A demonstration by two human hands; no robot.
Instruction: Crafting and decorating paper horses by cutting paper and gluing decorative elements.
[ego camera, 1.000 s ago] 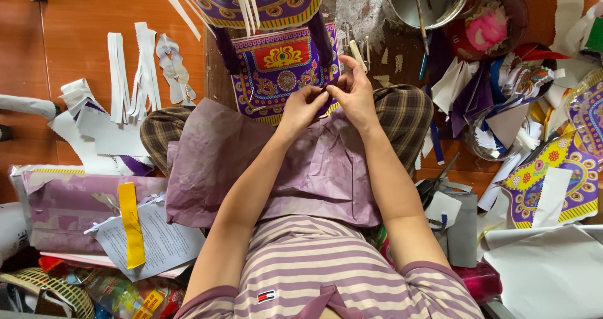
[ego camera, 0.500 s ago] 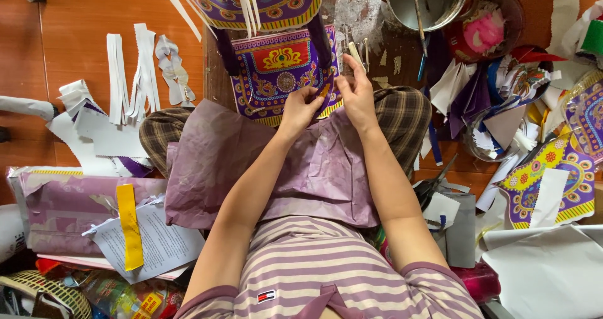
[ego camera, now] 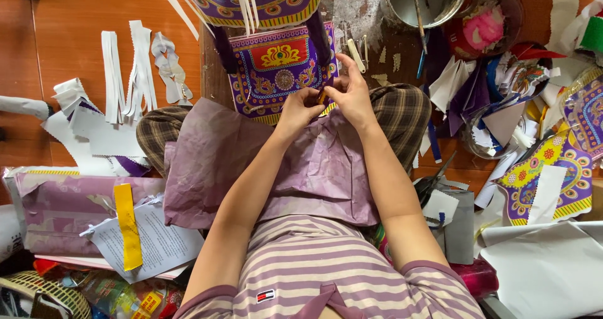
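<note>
The left hand [ego camera: 303,110] and right hand [ego camera: 349,96] meet, fingers narrowly pinching the lower edge of a purple, gold-patterned printed paper panel [ego camera: 275,67] above a crumpled mauve paper sheet [ego camera: 301,168].

Glossy printed paper panel [ego camera: 276,67], matt cloth [ego camera: 314,168]

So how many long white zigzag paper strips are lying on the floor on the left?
3: two straight white strips lie side by side on the wooden floor, and a curlier one lies just right of them. More may hide under the scraps.
</note>
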